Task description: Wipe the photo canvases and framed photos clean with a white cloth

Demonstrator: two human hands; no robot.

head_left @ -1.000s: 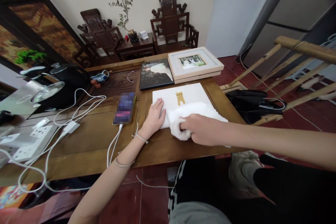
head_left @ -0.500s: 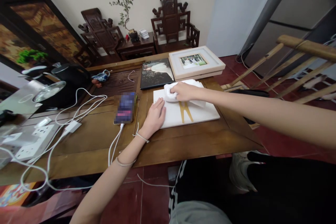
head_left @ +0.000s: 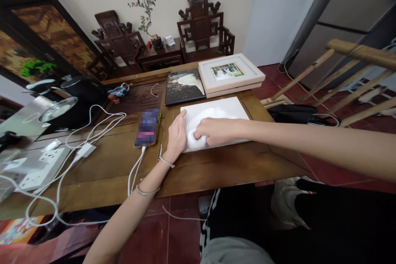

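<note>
A white flat board (head_left: 232, 102), like the back of a picture frame, lies on the wooden table (head_left: 216, 169) in front of me. My right hand (head_left: 215, 130) is closed round a bunched white cloth (head_left: 196, 142) and presses it on the near left part of the board. Part of the cloth spreads out behind the hand. My left hand (head_left: 177, 136) rests along the board's left edge, fingers stretched out and holding nothing. Cloth and right hand hide the middle of the board.
Behind the board lie a dark photo panel (head_left: 185, 87) and a stack of pale framed pictures (head_left: 232, 75). A phone (head_left: 147, 128) on a white cable is left of my left hand. Further left are a power strip (head_left: 43, 169) and a black kettle (head_left: 82, 88). A bamboo chair (head_left: 355, 55) stands at right.
My right hand has moved the cloth toward me over the board, covering the yellowish stand-shaped piece seen before. My left hand has shifted slightly left, more onto the edge.
</note>
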